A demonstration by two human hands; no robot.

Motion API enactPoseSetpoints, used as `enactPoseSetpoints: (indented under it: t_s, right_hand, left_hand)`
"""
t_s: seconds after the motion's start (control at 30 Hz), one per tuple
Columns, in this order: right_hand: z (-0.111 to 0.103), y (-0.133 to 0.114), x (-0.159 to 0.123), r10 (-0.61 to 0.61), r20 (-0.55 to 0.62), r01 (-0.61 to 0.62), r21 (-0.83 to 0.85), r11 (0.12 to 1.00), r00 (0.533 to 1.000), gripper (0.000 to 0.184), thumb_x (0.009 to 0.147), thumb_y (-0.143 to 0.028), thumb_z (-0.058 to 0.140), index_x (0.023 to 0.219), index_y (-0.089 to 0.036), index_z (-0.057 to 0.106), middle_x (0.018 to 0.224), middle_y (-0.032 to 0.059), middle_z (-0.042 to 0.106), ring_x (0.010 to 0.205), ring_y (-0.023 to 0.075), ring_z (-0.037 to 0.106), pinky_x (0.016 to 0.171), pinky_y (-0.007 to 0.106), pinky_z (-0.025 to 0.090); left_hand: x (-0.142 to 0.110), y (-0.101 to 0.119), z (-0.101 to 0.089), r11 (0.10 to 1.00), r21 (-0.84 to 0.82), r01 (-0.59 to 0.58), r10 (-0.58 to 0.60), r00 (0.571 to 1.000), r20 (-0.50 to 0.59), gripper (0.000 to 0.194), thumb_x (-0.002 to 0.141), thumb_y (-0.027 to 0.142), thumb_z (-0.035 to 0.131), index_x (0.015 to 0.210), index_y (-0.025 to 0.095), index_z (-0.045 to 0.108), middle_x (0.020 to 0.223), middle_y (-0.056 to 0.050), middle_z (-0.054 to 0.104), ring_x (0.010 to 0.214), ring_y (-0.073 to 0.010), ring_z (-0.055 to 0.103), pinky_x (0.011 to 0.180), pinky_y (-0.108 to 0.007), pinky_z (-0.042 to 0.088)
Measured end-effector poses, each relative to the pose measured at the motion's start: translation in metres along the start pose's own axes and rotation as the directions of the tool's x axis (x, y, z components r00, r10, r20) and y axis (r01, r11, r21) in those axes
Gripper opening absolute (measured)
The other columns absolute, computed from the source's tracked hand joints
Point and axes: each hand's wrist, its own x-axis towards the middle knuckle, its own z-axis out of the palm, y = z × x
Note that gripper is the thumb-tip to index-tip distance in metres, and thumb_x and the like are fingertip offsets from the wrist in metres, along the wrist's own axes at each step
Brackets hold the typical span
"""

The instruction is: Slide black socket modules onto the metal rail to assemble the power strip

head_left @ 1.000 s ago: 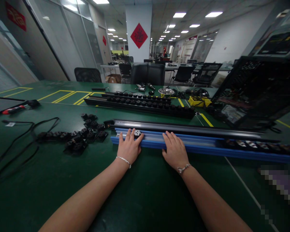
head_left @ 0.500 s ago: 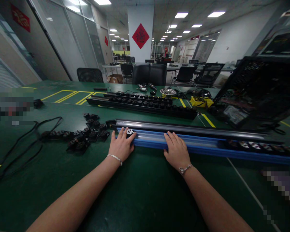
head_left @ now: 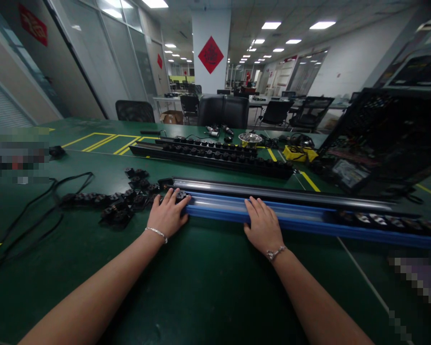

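A long blue channel rail (head_left: pixel 221 203) lies across the table in front of me. At its left end my left hand (head_left: pixel 168 211) has a small black module with a pale top (head_left: pixel 181 194) between thumb and forefinger, the other fingers over the channel. My right hand (head_left: pixel 264 221) grips the rail around its middle, fingers over the top and thumb at the near side. Several round-faced modules (head_left: pixel 379 218) sit in a row in the rail's right part. Loose black modules (head_left: pixel 140 191) lie heaped left of my left hand.
Behind the blue rail runs a black rail with a shiny channel (head_left: pixel 273 190). Farther back, black rails filled with modules (head_left: pixel 215 155) lie near a metal bowl (head_left: pixel 250 138) and a yellow box (head_left: pixel 296 152). Black cables (head_left: pixel 53 201) trail at left; a dark open cabinet (head_left: pixel 377 139) stands at right.
My left hand has slid left along the blue rail, and the small black module has moved left with it. My right hand keeps its place on the rail.
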Motion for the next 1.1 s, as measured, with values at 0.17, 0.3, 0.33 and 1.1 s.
enactPoseSetpoints:
  t_s: [0.17, 0.3, 0.33, 1.1]
  right_hand:
    - [0.000, 0.000, 0.000, -0.003, -0.001, 0.003, 0.003, 1.000, 1.000, 0.059, 0.078, -0.022, 0.049, 0.136, -0.015, 0.042, 0.144, 0.0087, 0.040, 0.133, 0.0247, 0.031, 0.107, 0.042, 0.025]
    - [-0.001, -0.001, -0.001, -0.001, 0.002, 0.001, 0.013, 1.000, 1.000, 0.061, 0.077, -0.021, 0.050, 0.136, -0.015, 0.041, 0.144, 0.0089, 0.040, 0.133, 0.0247, 0.032, 0.108, 0.042, 0.025]
    - [-0.001, -0.001, -0.001, 0.001, 0.002, -0.001, 0.015, 1.000, 1.000, 0.061, 0.077, -0.020, 0.050, 0.136, -0.015, 0.041, 0.144, 0.0088, 0.040, 0.133, 0.0248, 0.031, 0.108, 0.042, 0.025]
    - [0.002, 0.002, -0.002, -0.011, -0.052, 0.015, 0.085, 0.996, 0.999, 0.055, 0.083, -0.037, 0.047, 0.133, -0.016, 0.046, 0.141, 0.0090, 0.044, 0.131, 0.0255, 0.035, 0.105, 0.043, 0.029]
  left_hand:
    - [-0.002, -0.010, -0.001, 1.000, 0.010, 0.017, -0.017, 1.000, 0.016, 0.053, 0.080, 0.040, 0.051, 0.132, 0.031, 0.046, 0.144, -0.012, 0.041, 0.136, -0.0297, 0.029, 0.103, -0.053, 0.026]
    - [-0.003, -0.014, -0.001, 1.000, 0.020, 0.002, -0.003, 1.000, 0.022, 0.052, 0.081, 0.041, 0.049, 0.132, 0.030, 0.046, 0.144, -0.012, 0.041, 0.137, -0.0301, 0.028, 0.104, -0.052, 0.026]
    - [-0.003, -0.015, 0.000, 1.000, 0.026, -0.002, 0.002, 1.000, 0.021, 0.052, 0.081, 0.042, 0.049, 0.132, 0.030, 0.047, 0.144, -0.012, 0.041, 0.137, -0.0303, 0.028, 0.103, -0.052, 0.026]
    - [-0.006, -0.104, -0.003, 0.935, -0.033, 0.352, -0.349, 0.934, 0.083, 0.062, 0.085, 0.059, 0.031, 0.134, 0.023, 0.045, 0.143, -0.019, 0.038, 0.134, -0.0393, 0.030, 0.100, -0.059, 0.033]
